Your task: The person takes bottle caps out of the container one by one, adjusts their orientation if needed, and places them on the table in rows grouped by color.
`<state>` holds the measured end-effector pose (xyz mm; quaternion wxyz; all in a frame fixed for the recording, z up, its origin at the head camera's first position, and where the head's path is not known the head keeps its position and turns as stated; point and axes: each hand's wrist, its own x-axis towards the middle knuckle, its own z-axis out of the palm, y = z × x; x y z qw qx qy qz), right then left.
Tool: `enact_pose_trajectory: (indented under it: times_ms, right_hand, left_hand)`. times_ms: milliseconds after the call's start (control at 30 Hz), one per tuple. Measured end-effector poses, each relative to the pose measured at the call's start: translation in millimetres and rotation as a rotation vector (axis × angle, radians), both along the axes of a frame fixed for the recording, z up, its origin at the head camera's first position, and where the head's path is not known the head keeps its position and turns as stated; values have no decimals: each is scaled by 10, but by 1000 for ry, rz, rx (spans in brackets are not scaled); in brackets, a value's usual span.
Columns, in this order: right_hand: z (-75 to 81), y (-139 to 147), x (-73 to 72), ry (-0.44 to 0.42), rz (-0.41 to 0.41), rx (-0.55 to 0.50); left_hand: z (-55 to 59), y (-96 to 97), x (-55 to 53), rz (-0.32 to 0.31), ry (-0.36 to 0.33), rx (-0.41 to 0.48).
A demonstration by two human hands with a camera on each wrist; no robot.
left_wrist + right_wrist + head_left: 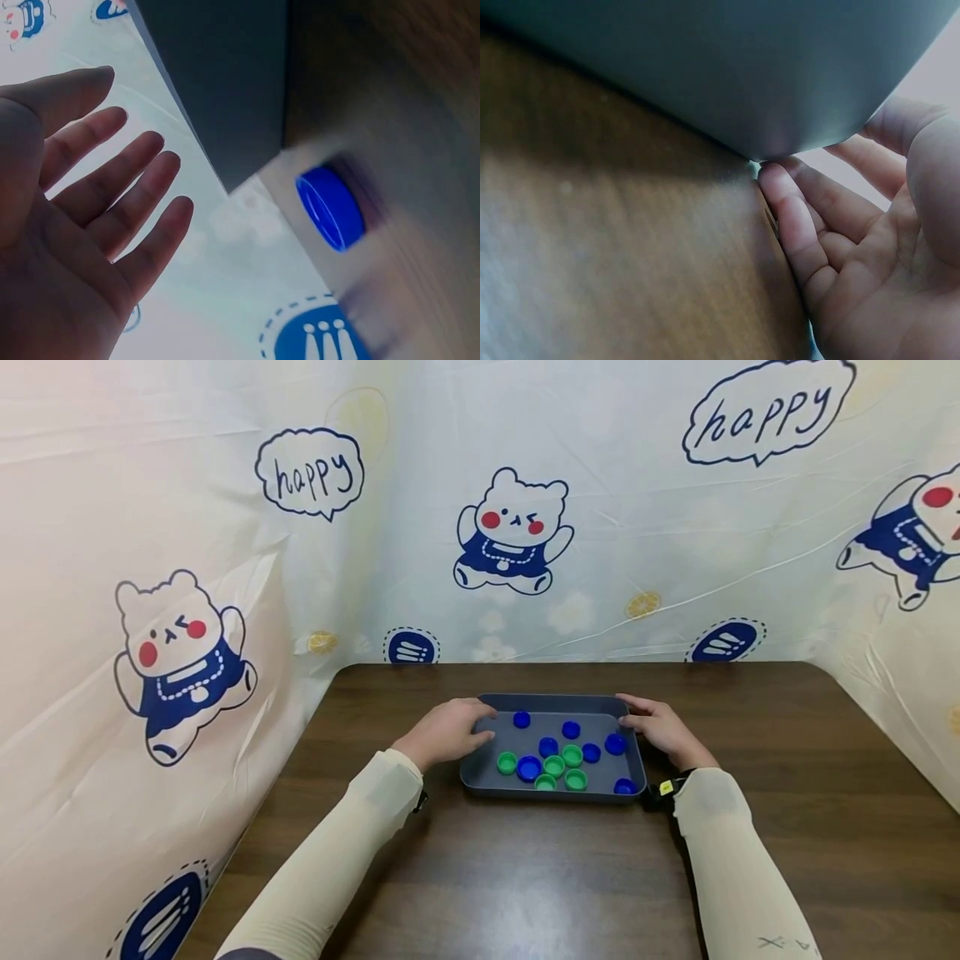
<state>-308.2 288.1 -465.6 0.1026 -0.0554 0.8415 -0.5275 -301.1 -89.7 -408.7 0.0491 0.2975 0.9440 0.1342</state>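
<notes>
A dark grey tray (480,785) holds several blue caps (529,768) and several green caps (572,755). At its left end my left hand (447,731) has its fingers spread by the rim. In the left wrist view that hand (90,202) shows relaxed fingers and a bare palm, apart from the dark wall. My right hand (663,728) grips the tray's right end, thumb at the rim. In the right wrist view the right hand's fingers (799,225) touch the tray's lower corner (780,112), low against the tabletop.
One blue cap (330,208) lies on the wood outside the dark wall in the left wrist view. The brown wooden table (525,877) extends around the tray. A patterned cloth (420,443) hangs behind the table and along its sides.
</notes>
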Motion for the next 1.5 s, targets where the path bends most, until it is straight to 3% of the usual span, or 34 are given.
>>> enact_pose_trajectory:
  times_ms: [100, 400, 633, 1100, 1500]
  right_hand:
    - [-116, 43, -62, 8, -9, 11]
    - [-123, 38, -63, 17, -7, 15]
    - [-127, 36, -71, 20, -4, 14]
    - [-116, 48, -74, 5, 0, 10]
    - [-102, 45, -73, -8, 5, 6]
  left_hand:
    - [-5, 61, 39, -36, 3, 7]
    - [-20, 227, 122, -109, 34, -22]
    - [-66, 327, 168, -140, 16, -43]
    - [-99, 458, 186, -223, 23, -97]
    - [-145, 515, 188, -259, -8, -155]
